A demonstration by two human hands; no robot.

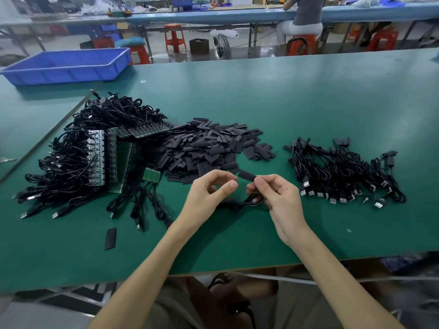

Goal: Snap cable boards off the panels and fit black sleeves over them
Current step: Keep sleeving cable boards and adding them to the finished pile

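One sleeve [247, 175] — right hand [278, 193] pinching, left hand [211, 191] (loosely curled) near

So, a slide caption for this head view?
Right hand pinches a black sleeve and cable, left hand alongside.

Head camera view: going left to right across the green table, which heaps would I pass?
Tangled heap of black cables on green circuit panels → heap of loose flat black sleeves → pile of black cables with silver USB plugs. The right hand, pinching one black sleeve, overlaps these, so it is left out.
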